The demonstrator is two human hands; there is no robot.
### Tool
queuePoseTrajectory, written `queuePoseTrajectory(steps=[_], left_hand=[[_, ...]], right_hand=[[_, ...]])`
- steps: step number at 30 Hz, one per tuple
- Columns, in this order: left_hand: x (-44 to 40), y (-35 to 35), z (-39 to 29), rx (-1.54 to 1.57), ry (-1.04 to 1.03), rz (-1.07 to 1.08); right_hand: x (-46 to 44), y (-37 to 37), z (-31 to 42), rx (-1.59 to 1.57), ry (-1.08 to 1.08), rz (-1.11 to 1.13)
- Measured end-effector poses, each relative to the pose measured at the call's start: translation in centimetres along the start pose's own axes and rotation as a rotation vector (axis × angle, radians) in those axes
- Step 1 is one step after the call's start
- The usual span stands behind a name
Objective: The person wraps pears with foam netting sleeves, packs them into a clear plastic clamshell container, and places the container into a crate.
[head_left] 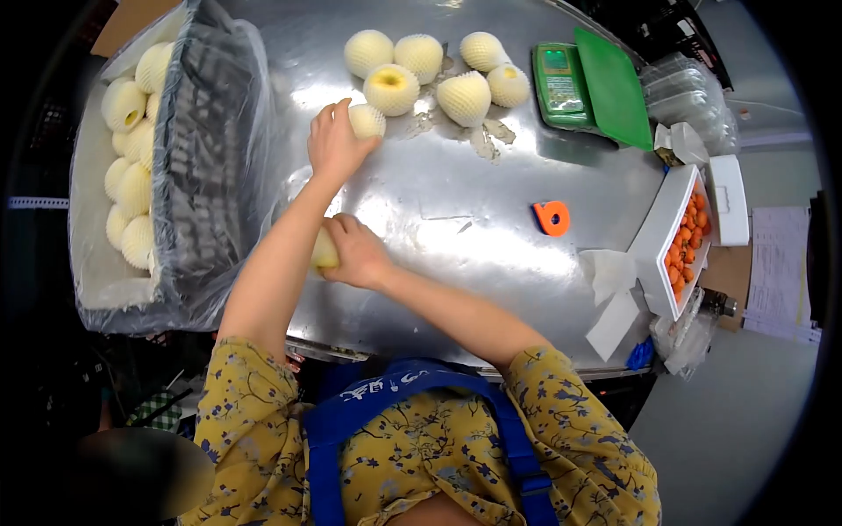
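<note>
My left hand (335, 147) reaches across the steel table, its fingers and thumb curved round the near side of a round fruit in a white foam net (367, 121). Closer to my body, my right hand (358, 254) is closed on a pale yellow-green fruit (324, 252); my left forearm and the hand hide part of it. Just beyond my left hand stands a group of foam-netted fruits, among them one with its net opening facing me (391, 89). Another foam-netted fruit (464, 99) stands to their right.
A plastic-lined crate (114, 294) of foam-netted fruits stands at the left. A green scale (561, 86) sits at the back right. An orange tape dispenser (552, 218) lies on the steel table (438, 280). A white foam box (651, 254) of small orange fruits is at the right edge.
</note>
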State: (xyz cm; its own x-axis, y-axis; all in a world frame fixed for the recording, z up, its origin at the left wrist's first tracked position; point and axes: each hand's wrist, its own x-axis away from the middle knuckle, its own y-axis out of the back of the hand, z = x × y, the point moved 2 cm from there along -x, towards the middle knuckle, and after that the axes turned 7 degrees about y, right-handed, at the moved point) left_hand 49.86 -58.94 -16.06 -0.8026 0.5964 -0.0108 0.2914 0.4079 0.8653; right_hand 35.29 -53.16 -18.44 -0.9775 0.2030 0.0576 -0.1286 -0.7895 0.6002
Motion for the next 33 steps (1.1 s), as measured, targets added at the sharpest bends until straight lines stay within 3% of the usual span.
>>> queuePoseTrajectory(steps=[4,7,10,11,14,16,17,19,22,23,25,26,29,32,33], left_hand=[[-3.0,-2.3,0.0,-0.088,0.181,0.262],[-3.5,-2.3,0.8,-0.031,0.161,0.329],[-2.3,-2.0,2.4,0.217,0.181,0.335],[-1.1,-1.3,2.0,0.331,0.106,0.299],[5.0,1.3,-0.7,0.674,-0.105,0.274],[9.2,3.2,-2.5,0.773,-0.160,0.347],[10.3,3.7,-2.8,0.671,-0.238,0.273],[12.3,4.6,-3.2,0.460,-0.393,0.126],[15.0,4.2,-2.8,0.628,-0.159,0.195],[15.6,4.5,-3.3,0.827,0.010,0.275],[16.6,5.5,-4.7,1.216,0.362,0.423],[17.0,5.4,-4.4,1.300,0.389,0.424],[17.9,4.6,-2.8,1.566,0.448,0.460],[19.0,4.7,-2.0,1.786,0.455,0.668],[19.4,4.6,-2.0,1.838,0.441,0.742]], right_hand=[[0.3,-0.1,-1.8,-0.235,0.075,-0.057],[2.1,2.6,-3.6,0.007,0.184,-0.145],[3.1,5.3,-6.6,-0.561,-0.235,-0.209],[3.5,6.5,-6.8,-0.923,-0.350,-0.205],[3.8,10.3,-3.6,-1.676,-0.505,-0.222],[4.2,11.5,-2.0,-1.617,-0.449,-0.258],[4.6,11.6,-1.7,-1.583,-0.419,-0.275],[5.6,10.9,-1.5,-1.186,-0.352,-0.416],[6.8,10.7,-0.7,-0.580,-0.092,-0.581],[7.4,10.8,-0.3,-0.376,0.019,-0.625],[8.6,11.4,1.1,-0.144,0.017,-0.548],[9.2,11.6,1.6,-0.029,0.018,-0.508],[10.2,11.4,1.2,-0.440,-0.025,-0.589],[10.7,10.9,-0.2,-1.596,-0.263,-0.568],[10.8,10.7,-0.3,-1.624,-0.297,-0.572]])
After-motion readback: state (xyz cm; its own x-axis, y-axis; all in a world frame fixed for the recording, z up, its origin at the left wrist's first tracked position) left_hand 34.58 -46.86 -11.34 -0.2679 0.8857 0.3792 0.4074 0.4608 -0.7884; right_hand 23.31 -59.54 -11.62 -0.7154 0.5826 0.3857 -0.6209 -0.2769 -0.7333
